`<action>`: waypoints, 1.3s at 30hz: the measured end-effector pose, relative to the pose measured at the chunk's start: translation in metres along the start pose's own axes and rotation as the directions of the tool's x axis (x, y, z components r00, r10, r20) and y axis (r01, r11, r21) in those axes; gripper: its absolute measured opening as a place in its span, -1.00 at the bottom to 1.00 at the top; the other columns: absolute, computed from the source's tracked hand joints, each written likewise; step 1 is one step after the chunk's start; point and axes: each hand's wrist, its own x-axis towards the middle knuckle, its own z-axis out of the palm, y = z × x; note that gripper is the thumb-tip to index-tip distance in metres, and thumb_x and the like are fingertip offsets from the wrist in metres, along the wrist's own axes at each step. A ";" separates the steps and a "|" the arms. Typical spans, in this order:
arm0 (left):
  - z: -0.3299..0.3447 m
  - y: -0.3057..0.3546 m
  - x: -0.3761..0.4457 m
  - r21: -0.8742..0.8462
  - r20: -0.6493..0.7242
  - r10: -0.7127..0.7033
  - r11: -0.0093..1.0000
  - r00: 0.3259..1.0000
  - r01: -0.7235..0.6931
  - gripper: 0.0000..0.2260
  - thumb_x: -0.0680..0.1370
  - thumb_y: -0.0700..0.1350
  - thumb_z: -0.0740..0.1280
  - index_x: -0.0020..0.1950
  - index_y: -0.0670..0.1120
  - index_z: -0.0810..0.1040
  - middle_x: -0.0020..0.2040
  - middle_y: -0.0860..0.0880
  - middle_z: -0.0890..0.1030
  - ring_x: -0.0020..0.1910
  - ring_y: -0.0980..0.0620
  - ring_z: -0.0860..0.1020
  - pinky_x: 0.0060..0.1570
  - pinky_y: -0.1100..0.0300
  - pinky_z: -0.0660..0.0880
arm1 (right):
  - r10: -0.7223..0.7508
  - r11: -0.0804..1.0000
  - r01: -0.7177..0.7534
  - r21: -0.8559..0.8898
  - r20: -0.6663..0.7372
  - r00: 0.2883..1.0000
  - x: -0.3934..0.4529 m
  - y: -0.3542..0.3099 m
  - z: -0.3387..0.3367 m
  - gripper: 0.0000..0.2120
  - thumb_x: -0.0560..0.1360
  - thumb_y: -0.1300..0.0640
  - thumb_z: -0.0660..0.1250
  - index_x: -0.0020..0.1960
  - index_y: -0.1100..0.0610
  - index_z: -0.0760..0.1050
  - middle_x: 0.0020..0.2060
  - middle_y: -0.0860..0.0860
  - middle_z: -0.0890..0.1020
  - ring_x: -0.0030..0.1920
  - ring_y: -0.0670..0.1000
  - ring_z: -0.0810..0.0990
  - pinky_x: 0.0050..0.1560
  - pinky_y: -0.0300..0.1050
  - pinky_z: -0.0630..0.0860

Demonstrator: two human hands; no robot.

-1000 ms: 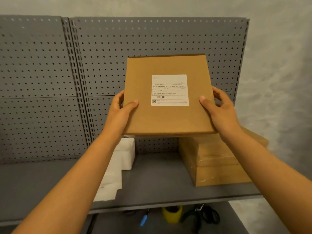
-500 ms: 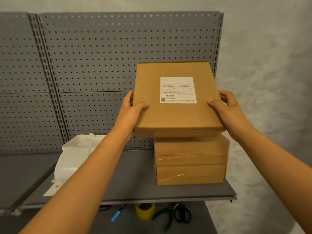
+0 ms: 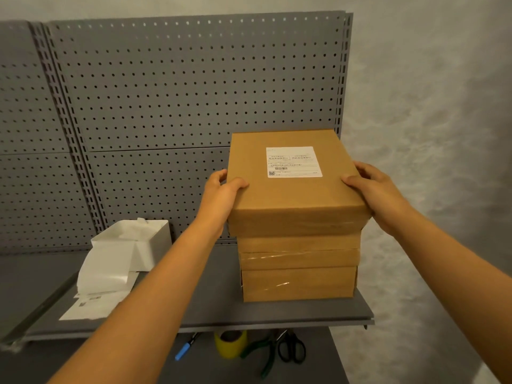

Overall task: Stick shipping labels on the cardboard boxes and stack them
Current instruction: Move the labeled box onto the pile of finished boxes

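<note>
Head view: grey shelf [image 3: 210, 309], pegboard [image 3: 194, 87] behind; both hands' grip holds labelled box [image 3: 293, 195].

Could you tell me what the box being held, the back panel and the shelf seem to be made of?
The held box looks like matte brown cardboard, judging by its dull kraft faces and soft edges. The back panel appears to be grey painted metal pegboard, with regular holes. The shelf seems similar sheet metal with a thin edge, though that is uncertain.

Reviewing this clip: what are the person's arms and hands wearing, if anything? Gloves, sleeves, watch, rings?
Nothing visible. The left hand and right hand are bare, with no gloves or rings showing. Both forearms are uncovered down to the frame edge, with no sleeve, watch or band in view.
</note>
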 end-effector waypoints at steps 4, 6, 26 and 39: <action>0.003 0.001 0.003 -0.004 -0.001 -0.013 1.000 1.000 0.013 -0.64 0.52 -0.11 0.32 0.31 -0.01 0.42 0.10 0.02 0.57 -0.09 0.10 0.53 -0.27 0.20 0.36 | 0.002 1.000 -0.002 0.008 -0.032 0.999 0.005 -0.001 0.001 -0.55 0.54 0.02 0.30 0.40 -0.03 0.33 0.29 0.00 0.48 0.17 0.08 0.52 0.15 0.02 0.50; 0.004 0.002 0.005 0.004 -0.005 -0.021 1.000 1.000 0.021 -0.67 0.52 -0.11 0.31 0.29 -0.02 0.43 0.05 0.04 0.57 -0.11 0.10 0.52 -0.27 0.19 0.36 | -0.002 1.000 0.001 -0.015 -0.043 0.999 0.008 -0.002 0.002 -0.56 0.54 0.01 0.29 0.40 -0.03 0.33 0.29 0.00 0.46 0.17 0.09 0.51 0.14 0.02 0.50; 0.022 0.008 0.046 0.228 0.007 -0.237 0.946 0.971 0.229 -0.55 0.61 -0.08 0.22 0.47 -0.16 0.26 0.34 -0.20 0.41 0.27 -0.22 0.43 0.24 -0.06 0.40 | 0.116 0.983 -0.118 -0.141 -0.020 0.993 0.041 -0.001 0.004 -0.69 0.53 0.11 0.29 0.25 0.14 0.51 0.07 0.06 0.51 0.04 0.09 0.47 0.14 0.02 0.44; -0.014 0.014 0.044 0.376 -0.011 0.136 0.918 0.991 -0.122 -0.60 0.61 0.01 0.20 0.43 -0.02 0.33 0.35 0.01 0.45 0.25 0.01 0.46 0.13 0.13 0.39 | -0.588 0.580 0.405 -0.707 -0.019 0.809 0.032 -0.034 0.037 -0.66 0.55 0.11 0.23 0.31 0.12 0.47 0.21 0.09 0.58 0.24 0.14 0.50 0.26 0.09 0.43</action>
